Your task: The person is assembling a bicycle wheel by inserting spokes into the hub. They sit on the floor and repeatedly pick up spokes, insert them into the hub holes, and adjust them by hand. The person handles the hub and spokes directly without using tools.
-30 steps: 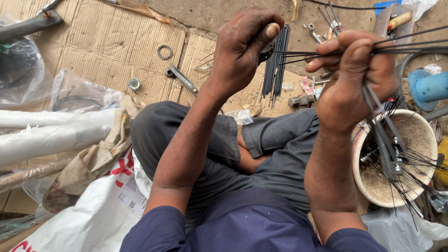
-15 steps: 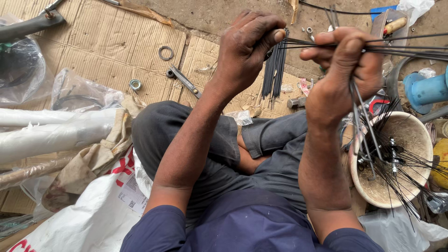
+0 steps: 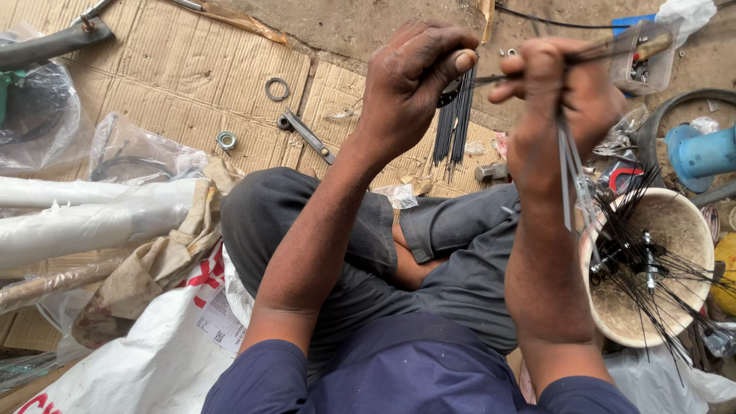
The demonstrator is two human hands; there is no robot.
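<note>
Where the flattened cardboard (image 3: 176, 84) covers the ground at far left, lying on it: a clear plastic bag (image 3: 38, 123), white wrapped tubes (image 3: 84, 218) with a tan rag (image 3: 153, 264) draped beside them, and lower down a white sack (image 3: 146, 353) with red print. Farther right on the cardboard, well apart from one another: a small nut (image 3: 226, 140), a metal ring (image 3: 277, 89) and a dark spanner (image 3: 307, 134). Raised above the crossed legs in grey trousers (image 3: 452, 245), left hand (image 3: 410, 88), grimy, fingers curled shut around a hanging bundle of thin black spokes (image 3: 454, 123), thumb pressed against the forefinger at the top of the bundle. Just beside it, right hand (image 3: 556, 103), also closed, pinching a few grey spokes (image 3: 571, 184) that hang down past the wrist toward a worn cream bowl (image 3: 675, 230). Resting in that bowl, near the right knee, a wheel hub (image 3: 640, 264) bristling with loose black spokes that fan out over the rim. Behind the right hand, a clear plastic box (image 3: 640, 65) of small parts; at far right, a blue cylinder (image 3: 701, 153) beside a dark tyre (image 3: 652, 126).
</note>
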